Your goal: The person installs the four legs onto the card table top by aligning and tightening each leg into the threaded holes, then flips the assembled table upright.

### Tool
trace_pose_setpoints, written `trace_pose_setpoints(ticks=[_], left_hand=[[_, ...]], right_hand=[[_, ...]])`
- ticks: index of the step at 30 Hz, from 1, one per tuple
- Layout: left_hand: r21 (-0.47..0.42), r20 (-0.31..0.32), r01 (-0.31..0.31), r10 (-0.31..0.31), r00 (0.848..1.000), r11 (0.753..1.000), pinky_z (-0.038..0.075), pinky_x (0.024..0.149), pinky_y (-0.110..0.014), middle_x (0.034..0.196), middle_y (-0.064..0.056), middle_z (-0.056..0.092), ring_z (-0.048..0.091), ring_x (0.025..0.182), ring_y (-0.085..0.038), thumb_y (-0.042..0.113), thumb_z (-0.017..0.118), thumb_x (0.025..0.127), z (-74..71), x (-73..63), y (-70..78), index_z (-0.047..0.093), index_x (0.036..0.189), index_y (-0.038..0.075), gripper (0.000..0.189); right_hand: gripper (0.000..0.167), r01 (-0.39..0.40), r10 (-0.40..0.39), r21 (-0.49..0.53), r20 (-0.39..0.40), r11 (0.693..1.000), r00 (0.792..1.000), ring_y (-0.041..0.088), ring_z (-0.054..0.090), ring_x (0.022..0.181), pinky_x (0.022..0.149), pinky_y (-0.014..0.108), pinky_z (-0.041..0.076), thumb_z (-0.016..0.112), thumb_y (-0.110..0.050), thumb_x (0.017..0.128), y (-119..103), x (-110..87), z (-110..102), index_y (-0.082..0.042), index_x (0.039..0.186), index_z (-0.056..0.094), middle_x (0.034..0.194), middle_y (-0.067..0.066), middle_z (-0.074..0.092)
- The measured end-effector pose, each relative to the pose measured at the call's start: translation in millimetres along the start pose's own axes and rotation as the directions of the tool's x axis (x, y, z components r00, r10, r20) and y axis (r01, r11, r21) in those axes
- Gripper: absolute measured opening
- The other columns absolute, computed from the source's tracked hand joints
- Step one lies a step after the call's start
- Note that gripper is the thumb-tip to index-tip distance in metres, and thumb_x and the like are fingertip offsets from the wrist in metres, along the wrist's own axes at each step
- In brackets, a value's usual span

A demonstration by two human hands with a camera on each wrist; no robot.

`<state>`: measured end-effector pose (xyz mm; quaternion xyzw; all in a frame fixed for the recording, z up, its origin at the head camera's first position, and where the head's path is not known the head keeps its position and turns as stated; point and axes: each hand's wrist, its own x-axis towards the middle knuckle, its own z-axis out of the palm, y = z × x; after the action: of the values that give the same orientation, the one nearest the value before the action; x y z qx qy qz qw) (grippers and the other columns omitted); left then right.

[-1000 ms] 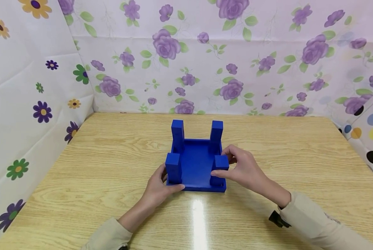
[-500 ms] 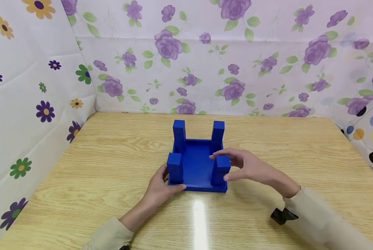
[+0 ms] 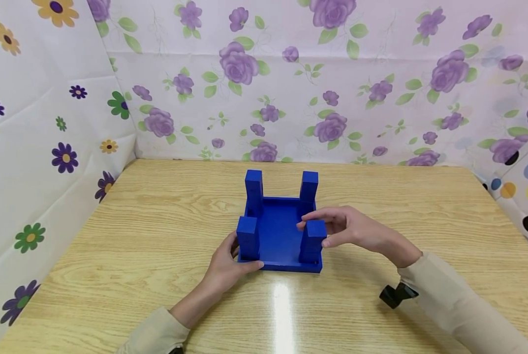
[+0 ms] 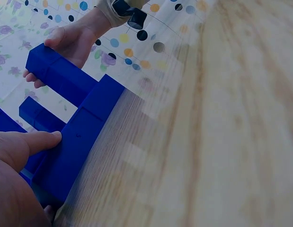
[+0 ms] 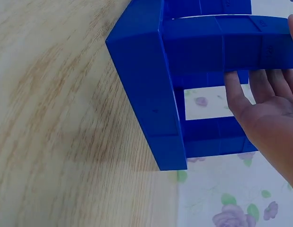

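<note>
A small blue upturned table, its shallow base flat on the wooden tabletop, has an upright leg at each corner. My left hand grips its front left corner, thumb along the front rim; the left wrist view has that thumb pressed on the base's side. Around the upper part of the front right leg my right hand has its thumb on the near right side and its fingers behind. In the right wrist view, fingers lie against this leg, which shows a seam partway along.
The wooden tabletop stretches out on all sides of the blue piece. Behind it hangs a floral cloth, with another flowered cloth at left and a dotted one at right. A black strap sits at the right sleeve.
My right hand loosened from the front right leg, shifted slightly right, then came back with its thumb against the leg's right side. The left hand and blue table stay in place.
</note>
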<state>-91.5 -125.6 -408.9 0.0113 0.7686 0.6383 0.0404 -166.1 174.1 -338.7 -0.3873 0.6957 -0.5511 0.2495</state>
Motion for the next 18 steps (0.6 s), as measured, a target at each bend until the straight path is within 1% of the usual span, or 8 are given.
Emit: trace_pose_setpoints(ticks=[3,4,6,7,9,10,14,18], left_hand=[[-0.001,0.001,0.001,-0.001,1.0,1.0,0.037,0.105,-0.05,0.137,-0.017,0.05,0.045,0.128,-0.037,0.004,0.083,0.074,0.0,0.0,0.0,0.041,0.143,0.001,0.08],[-0.001,0.002,0.002,-0.002,1.0,1.0,0.037,0.105,-0.05,0.137,-0.017,0.049,0.045,0.128,-0.037,0.004,0.083,0.074,-0.1,0.0,-0.1,0.041,0.143,0.001,0.081],[-0.002,0.004,0.001,-0.001,1.0,1.0,0.037,0.105,-0.05,0.137,-0.017,0.049,0.045,0.128,-0.037,0.004,0.082,0.074,-0.2,-0.1,-0.4,0.041,0.143,0.001,0.081],[-0.002,0.005,0.0,0.0,1.0,1.0,0.037,0.105,-0.05,0.137,-0.017,0.049,0.044,0.128,-0.037,0.004,0.082,0.074,-0.3,-0.1,-0.6,0.04,0.143,0.001,0.081],[-0.004,0.008,0.0,0.0,1.0,1.0,0.037,0.105,-0.05,0.137,-0.017,0.049,0.044,0.128,-0.037,0.004,0.082,0.075,-0.5,-0.2,-0.7,0.04,0.144,0.001,0.081],[-0.004,0.009,0.0,0.001,1.0,1.0,0.037,0.105,-0.05,0.138,-0.017,0.049,0.044,0.128,-0.037,0.004,0.082,0.075,-0.5,-0.2,-0.7,0.04,0.144,0.001,0.081],[-0.003,0.01,0.004,-0.004,1.0,1.0,0.037,0.105,-0.05,0.138,-0.017,0.048,0.044,0.129,-0.037,0.005,0.082,0.075,-0.7,-0.6,0.0,0.039,0.144,0.002,0.081],[0.0,0.01,0.004,-0.004,1.0,1.0,0.037,0.105,-0.05,0.138,-0.017,0.048,0.044,0.129,-0.037,0.006,0.082,0.075,-0.9,-1.0,0.4,0.04,0.144,0.002,0.081]], right_hand=[[0.047,-0.019,0.019,-0.009,-0.018,1.0,1.0,0.019,0.036,0.058,0.054,0.029,0.032,0.068,-0.004,0.089,-1,-0.5,1,-0.005,0.135,0.056,0.128,0.014,0.06],[0.048,-0.027,0.027,-0.006,-0.02,1.0,0.999,0.017,0.043,0.063,0.057,0.027,0.037,0.069,-0.004,0.089,-1,-0.7,1,-0.003,0.134,0.055,0.128,0.014,0.06],[0.048,-0.041,0.041,-0.009,-0.028,0.999,0.999,0.013,0.056,0.082,0.071,0.023,0.046,0.07,-0.004,0.088,-2,-0.8,2,0.0,0.134,0.055,0.128,0.014,0.06],[0.048,-0.049,0.048,-0.017,-0.034,0.999,0.998,0.013,0.058,0.095,0.08,0.023,0.047,0.071,-0.005,0.088,-3,-0.8,3,0.001,0.133,0.055,0.128,0.013,0.06],[0.048,-0.059,0.056,-0.04,-0.051,0.997,0.997,0.017,0.054,0.117,0.096,0.027,0.045,0.072,-0.007,0.087,-5,-0.8,5,0.001,0.131,0.056,0.126,0.013,0.061],[0.047,-0.061,0.057,-0.059,-0.064,0.996,0.996,0.019,0.052,0.122,0.101,0.03,0.042,0.073,-0.007,0.086,-6,-0.7,6,0.0,0.129,0.056,0.125,0.013,0.061],[0.045,-0.086,0.065,-0.147,-0.147,0.985,0.987,0.022,0.055,0.117,0.098,0.031,0.045,0.078,-0.011,0.082,-9,-1.2,12,-0.008,0.124,0.061,0.12,0.008,0.063],[0.045,-0.123,0.068,-0.216,-0.246,0.969,0.967,0.022,0.057,0.11,0.093,0.032,0.047,0.082,-0.015,0.078,-9,-1.8,19,-0.011,0.118,0.064,0.118,0.004,0.062]])
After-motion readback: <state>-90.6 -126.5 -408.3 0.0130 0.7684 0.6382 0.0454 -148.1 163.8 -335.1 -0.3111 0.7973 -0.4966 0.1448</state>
